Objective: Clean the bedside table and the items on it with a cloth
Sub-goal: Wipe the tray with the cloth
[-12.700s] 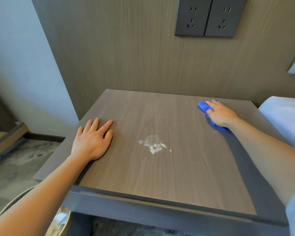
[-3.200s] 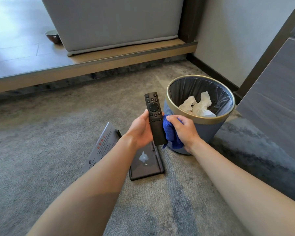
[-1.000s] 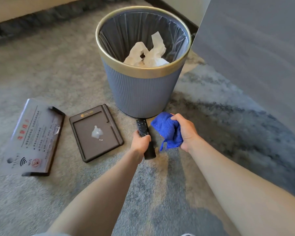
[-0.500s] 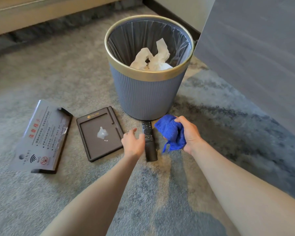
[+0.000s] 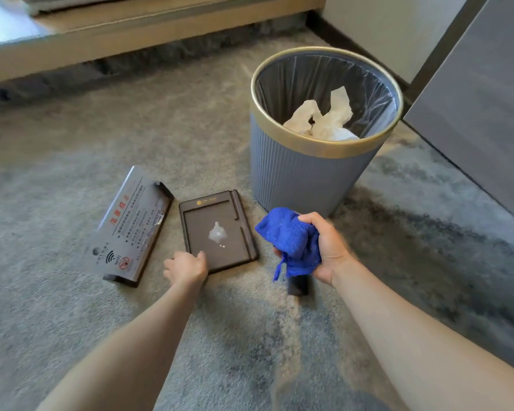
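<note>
Your left hand (image 5: pixel 187 266) has let go of the remote (image 5: pixel 298 284) and moved left, fingers now resting loose on the near left corner of the dark tray (image 5: pixel 218 231). Open carpet (image 5: pixel 72 321) fills the lower frame; bin (image 5: pixel 306 179) upper right, sign (image 5: pixel 131 229) left. Your right hand (image 5: pixel 328 247) grips the bunched blue cloth (image 5: pixel 290 237), covering most of the remote.
</note>
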